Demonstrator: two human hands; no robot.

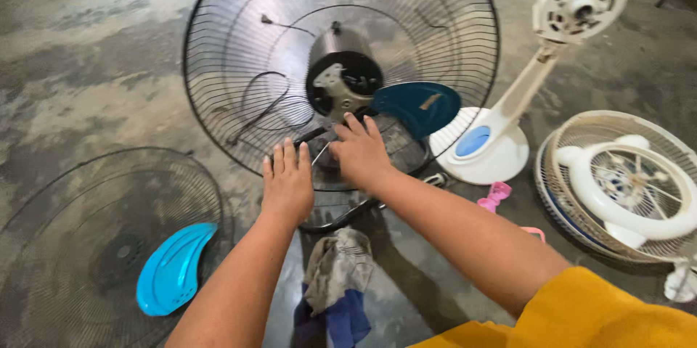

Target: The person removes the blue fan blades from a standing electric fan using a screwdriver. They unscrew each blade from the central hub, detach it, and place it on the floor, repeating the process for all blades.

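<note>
A large black wire fan guard (239, 58) stands tilted on the concrete floor (87, 50) at far centre, round, with fine radial ribs. At its hub sits a steel-grey fan motor (341, 76) with a black face, and a dark blue fan blade (417, 107) to its right. The left hand (287, 182) lies flat, fingers spread, on the guard's near rim. The right hand (359, 150) curls around the motor's base.

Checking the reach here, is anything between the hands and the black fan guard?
Nothing visible. The left hand and right hand already rest on the lower rim of the fan guard.
</note>
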